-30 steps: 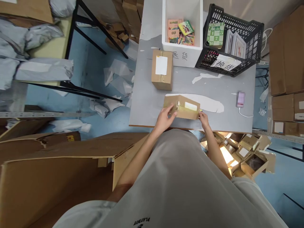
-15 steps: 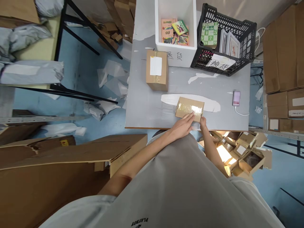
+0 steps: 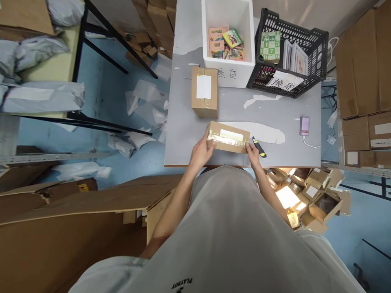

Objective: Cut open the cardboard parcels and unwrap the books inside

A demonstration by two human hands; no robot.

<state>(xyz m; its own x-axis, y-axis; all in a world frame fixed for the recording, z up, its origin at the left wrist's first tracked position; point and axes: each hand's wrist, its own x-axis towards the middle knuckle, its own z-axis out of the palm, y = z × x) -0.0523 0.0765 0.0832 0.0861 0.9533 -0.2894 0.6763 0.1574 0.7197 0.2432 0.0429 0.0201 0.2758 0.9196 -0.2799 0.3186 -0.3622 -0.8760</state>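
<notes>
A small cardboard box (image 3: 230, 142) with glossy clear tape and a white label is between my two hands near the table's front edge. My left hand (image 3: 201, 151) grips its left end, thumb on the near face. At the right end, the fingers of my right hand (image 3: 252, 154) pinch the lower corner. Just right of that hand lies a black and yellow utility knife (image 3: 259, 147) on the table. Another cardboard box (image 3: 205, 92), with a white label, stands further back to the left.
On the grey table (image 3: 189, 142), a white bin (image 3: 227, 75) holds small colourful boxes, beside a black plastic crate (image 3: 293, 87) with books. A phone (image 3: 304, 126) on a cable lies at the right. Opened boxes (image 3: 311, 199) are heaped on the floor to the right.
The small box has turned over and shifted left, now showing a label. My left hand has moved from its top to the left end. The utility knife now lies on the table.
</notes>
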